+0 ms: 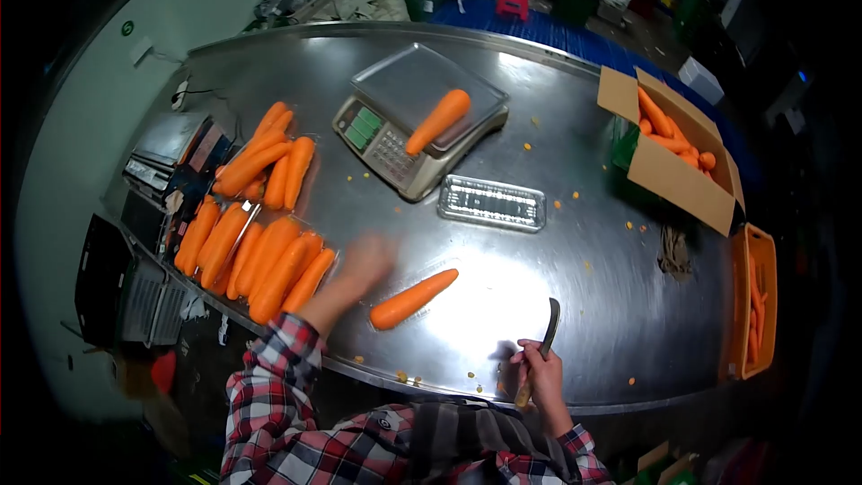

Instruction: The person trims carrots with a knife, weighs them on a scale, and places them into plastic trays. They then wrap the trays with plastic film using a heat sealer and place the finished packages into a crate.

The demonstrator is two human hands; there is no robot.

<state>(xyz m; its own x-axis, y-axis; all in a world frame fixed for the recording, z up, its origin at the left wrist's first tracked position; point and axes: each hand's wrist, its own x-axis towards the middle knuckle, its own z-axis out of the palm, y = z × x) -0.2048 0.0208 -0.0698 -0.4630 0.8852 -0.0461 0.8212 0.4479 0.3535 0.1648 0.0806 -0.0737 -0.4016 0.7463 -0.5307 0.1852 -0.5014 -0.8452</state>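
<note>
Right hand (542, 375) clamped on knife (551, 321) by near edge of counter (637, 323), left hand (366, 262) blurred near carrot (413, 299), can't tell its grip.

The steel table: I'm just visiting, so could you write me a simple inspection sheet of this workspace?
Surface: steel table, shiny, with bright glare.
Job's things: one carrot between the hands, apparently in clear plastic; another carrot on the electronic scale; clear plastic tray beside the scale; grouped carrots at left; more in the cardboard box and orange crate.
Clutter: small orange scraps; crumpled brown item.
Grip: right hand closed around a curved knife; left hand blurred, contents unclear.
Cables: thin dark cable near the wall.
Surroundings: pale wall at left; pink stool beyond the table.
</note>
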